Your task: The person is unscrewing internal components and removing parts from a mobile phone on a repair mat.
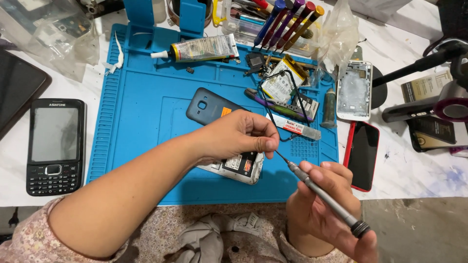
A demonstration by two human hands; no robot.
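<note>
My left hand (239, 136) rests on an opened white phone (240, 168) that lies on the blue work mat (141, 112). Its thumb and forefinger are pinched together at the tip of a thin grey screwdriver (321, 195); whether they hold something tiny I cannot tell. My right hand (324, 209) grips that screwdriver, the tip pointing up-left toward the phone's right edge. A dark blue phone back cover (207, 108) lies just behind my left hand, partly hidden by it.
On the mat lie a glue tube (204, 47), a battery with black wires (280, 84) and a small white box (295, 126). A black keypad phone (55, 146) lies left; a white phone frame (354, 90) and a red-edged phone (361, 155) right. Several screwdrivers (287, 22) stand behind.
</note>
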